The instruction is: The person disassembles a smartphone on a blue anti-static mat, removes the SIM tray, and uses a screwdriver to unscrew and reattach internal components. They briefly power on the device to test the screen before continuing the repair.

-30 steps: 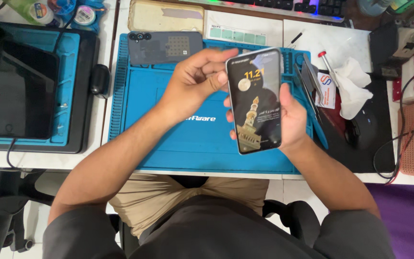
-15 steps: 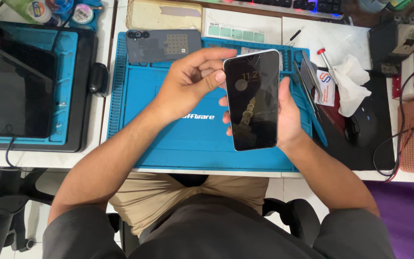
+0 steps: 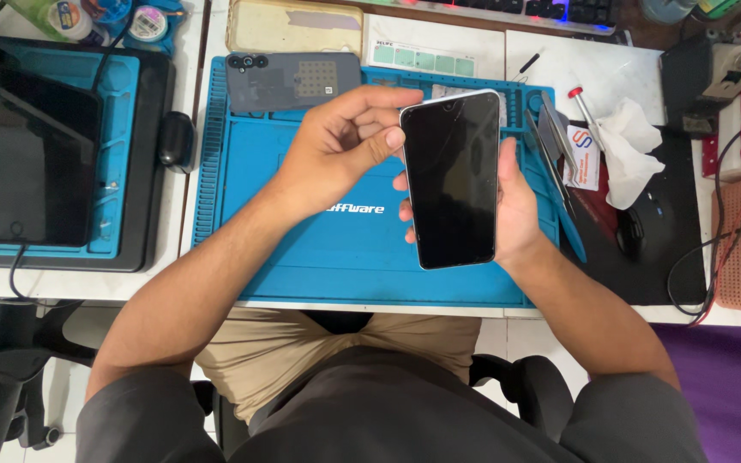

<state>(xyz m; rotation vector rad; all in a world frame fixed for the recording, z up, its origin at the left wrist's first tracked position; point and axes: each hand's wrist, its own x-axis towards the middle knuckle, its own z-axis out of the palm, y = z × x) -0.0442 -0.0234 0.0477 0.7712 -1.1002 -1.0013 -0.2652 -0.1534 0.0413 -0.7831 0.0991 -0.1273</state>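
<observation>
Two bare hands hold a slim black-screened smartphone (image 3: 454,178) above the middle of the blue silicone work mat (image 3: 302,257): the right hand (image 3: 508,201) cradles its back, fingers curled round the left edge, while the left hand (image 3: 340,146) pinches the top left corner with closed fingers. Open mat lies left of and nearer than the phone; tools crowd its right edge. Hidden are the phone's back and the right palm; the white counter (image 3: 542,69) is cut off at the far edge.
</observation>
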